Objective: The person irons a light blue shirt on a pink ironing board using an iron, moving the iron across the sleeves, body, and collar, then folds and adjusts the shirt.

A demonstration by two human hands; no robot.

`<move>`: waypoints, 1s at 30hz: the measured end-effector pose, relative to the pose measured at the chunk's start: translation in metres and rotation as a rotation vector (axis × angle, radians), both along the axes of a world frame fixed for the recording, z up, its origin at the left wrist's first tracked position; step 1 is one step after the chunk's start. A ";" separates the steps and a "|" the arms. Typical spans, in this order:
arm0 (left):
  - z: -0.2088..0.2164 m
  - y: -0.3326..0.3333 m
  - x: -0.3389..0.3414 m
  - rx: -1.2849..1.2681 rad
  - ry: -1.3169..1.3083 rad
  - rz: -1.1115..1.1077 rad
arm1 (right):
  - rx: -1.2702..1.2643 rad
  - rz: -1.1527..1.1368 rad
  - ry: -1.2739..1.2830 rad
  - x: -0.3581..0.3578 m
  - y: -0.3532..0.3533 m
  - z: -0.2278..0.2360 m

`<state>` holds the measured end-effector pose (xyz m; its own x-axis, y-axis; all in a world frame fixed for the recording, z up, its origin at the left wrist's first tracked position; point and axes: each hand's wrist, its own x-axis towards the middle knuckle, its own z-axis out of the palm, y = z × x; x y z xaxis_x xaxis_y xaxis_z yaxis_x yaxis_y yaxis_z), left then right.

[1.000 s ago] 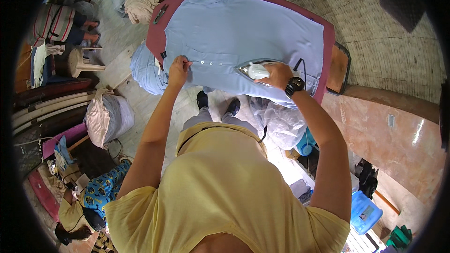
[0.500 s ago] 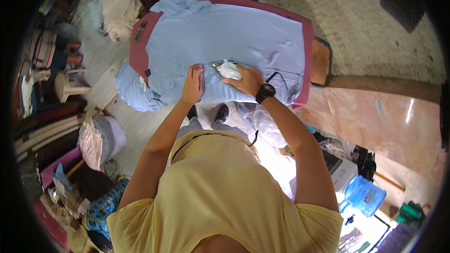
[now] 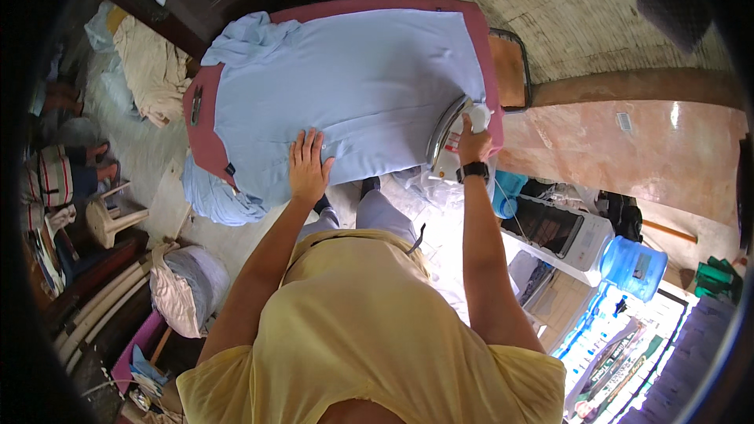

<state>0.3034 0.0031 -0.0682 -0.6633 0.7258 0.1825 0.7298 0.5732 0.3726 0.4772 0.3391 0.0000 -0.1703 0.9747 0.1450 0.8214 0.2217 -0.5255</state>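
A light blue cloth garment (image 3: 353, 71) lies spread over a dark red padded ironing board (image 3: 208, 129), bunched at its far left corner and hanging off the near left side. My left hand (image 3: 309, 169) rests flat on the fabric near its front edge, fingers out. At the board's right end my right hand (image 3: 474, 145), with a black watch on the wrist, grips the handle of a clothes iron (image 3: 448, 137). The iron is tipped on its side, its shiny soleplate turned toward the cloth. Whether its edge touches the fabric I cannot tell.
A dark clip-like object (image 3: 196, 106) lies on the board's left end. Beyond the right end is a brown seat (image 3: 507, 71). To the right stand a white appliance (image 3: 585, 247) and a blue water jug (image 3: 635, 267); at left, a stuffed sack (image 3: 184, 286) and a small stool (image 3: 114, 220).
My right hand has carried the iron from the middle of the cloth to the board's right end and tilted it up. The left hand now lies flatter, and the whole view has shifted.
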 end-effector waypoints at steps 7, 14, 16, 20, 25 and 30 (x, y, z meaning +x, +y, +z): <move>-0.001 0.003 0.001 0.010 0.002 -0.001 | -0.054 -0.060 0.002 -0.019 0.032 0.007; 0.007 0.004 -0.003 0.074 -0.048 0.021 | 0.001 0.203 -0.013 -0.003 0.158 0.039; 0.011 0.006 -0.008 0.162 -0.118 0.029 | 0.004 0.140 -0.120 -0.001 0.219 0.050; 0.024 0.006 0.001 0.224 -0.121 0.109 | -0.095 0.271 -0.223 -0.028 0.268 0.074; 0.040 0.034 0.027 0.139 -0.110 0.239 | -0.177 0.259 -0.180 -0.023 0.346 0.018; 0.052 0.037 0.058 0.131 -0.104 0.356 | -0.185 0.260 -0.228 -0.038 0.329 0.029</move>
